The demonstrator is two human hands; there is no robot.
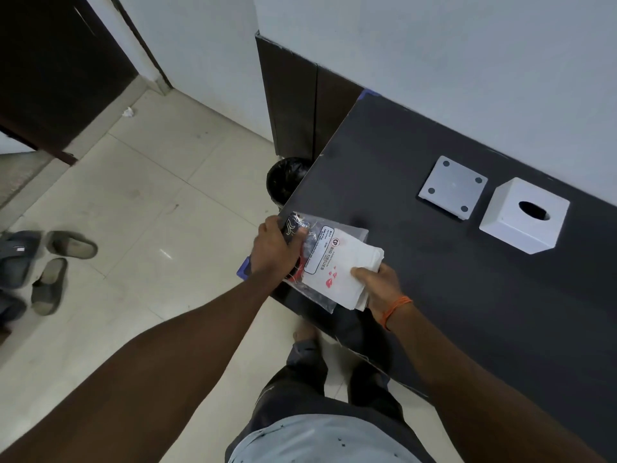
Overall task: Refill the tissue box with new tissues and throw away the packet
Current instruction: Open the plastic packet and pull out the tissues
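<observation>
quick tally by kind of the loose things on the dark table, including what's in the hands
Tissue box cover: 1
Box base plate: 1
Plastic packet, held by left hand: 1
Tissue stack, held by right hand: 1
Total: 4

Bin [287, 182]: right part hidden behind table [434, 262] edge. Packet [320, 262]: small print unreadable. Sandals [50, 262]: leftmost ones cut by frame edge.

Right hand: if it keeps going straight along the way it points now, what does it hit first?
The right hand points up-left, its grip on the tissues. Straight on, it would meet the plastic packet and the left hand holding it. Beyond the table edge sits the bin, though depth is unclear.
</observation>
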